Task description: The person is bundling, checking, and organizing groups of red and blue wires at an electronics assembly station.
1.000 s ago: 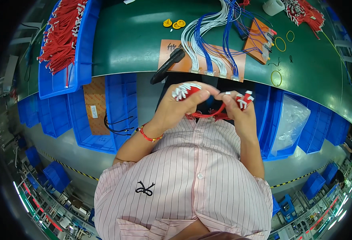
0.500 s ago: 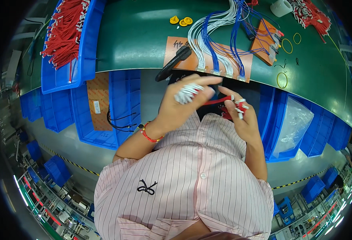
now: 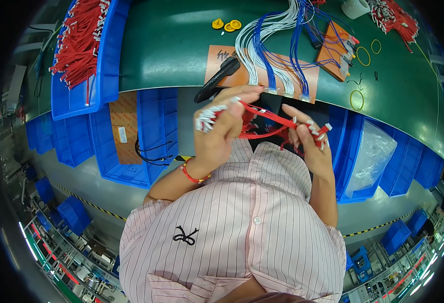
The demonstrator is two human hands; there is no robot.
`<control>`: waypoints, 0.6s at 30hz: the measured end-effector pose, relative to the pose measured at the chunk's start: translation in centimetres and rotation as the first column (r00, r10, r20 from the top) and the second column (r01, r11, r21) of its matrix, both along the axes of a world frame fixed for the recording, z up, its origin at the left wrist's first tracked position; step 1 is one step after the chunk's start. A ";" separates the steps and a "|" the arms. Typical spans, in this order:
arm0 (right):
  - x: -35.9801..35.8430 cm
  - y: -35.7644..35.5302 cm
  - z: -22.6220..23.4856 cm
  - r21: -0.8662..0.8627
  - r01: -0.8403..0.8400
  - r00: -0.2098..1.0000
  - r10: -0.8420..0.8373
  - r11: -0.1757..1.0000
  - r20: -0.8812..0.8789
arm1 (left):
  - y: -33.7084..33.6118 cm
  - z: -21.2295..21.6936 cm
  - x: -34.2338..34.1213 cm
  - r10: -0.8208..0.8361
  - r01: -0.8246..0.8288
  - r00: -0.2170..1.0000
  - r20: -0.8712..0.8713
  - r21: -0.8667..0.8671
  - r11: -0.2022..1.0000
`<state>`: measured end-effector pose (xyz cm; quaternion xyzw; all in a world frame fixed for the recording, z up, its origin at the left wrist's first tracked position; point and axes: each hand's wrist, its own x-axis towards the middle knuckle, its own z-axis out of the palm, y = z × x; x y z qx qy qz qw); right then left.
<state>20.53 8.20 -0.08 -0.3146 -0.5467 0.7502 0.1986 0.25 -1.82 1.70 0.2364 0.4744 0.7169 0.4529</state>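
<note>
Red cables [image 3: 270,115] with white connectors at their ends stretch between my two hands, in front of the table's near edge. My left hand [image 3: 222,126] is closed around one end of the bunch; a cluster of white connectors pokes out at its outer side. Thumb and fingers of my right hand [image 3: 310,149] pinch the other end, where several white connectors stick out past the fingertips. More red cable hangs below between the hands, partly hidden.
A blue bin [image 3: 112,65] heaped with red cables stands at the left of the green table [image 3: 171,45]. White and blue wires [image 3: 262,45] lie across an orange board [image 3: 222,55], beside a black handle-like tool [image 3: 217,81]. Yellow rings [image 3: 356,100] lie to the right. Blue crates [image 3: 123,171] sit below.
My left hand has shifted left and turned, drawing away from the right hand. More red cable now shows stretched between them. The right hand has moved slightly right.
</note>
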 end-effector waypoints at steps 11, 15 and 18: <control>2.4 0.7 -3.2 -0.321 0.266 0.943 -0.314 0.909 -0.108 | -0.2 -0.9 -0.9 0.012 -0.003 0.999 0.035 -0.236 0.972; 3.5 1.6 -3.4 -0.601 0.148 0.792 -0.458 0.786 -0.404 | 0.3 -2.0 0.0 -0.054 0.064 0.998 0.039 -0.323 0.944; 3.1 1.4 -3.1 -0.544 -0.017 0.721 -0.367 0.839 -0.588 | 1.0 -2.0 0.4 -0.073 0.069 0.997 -0.001 -0.305 0.950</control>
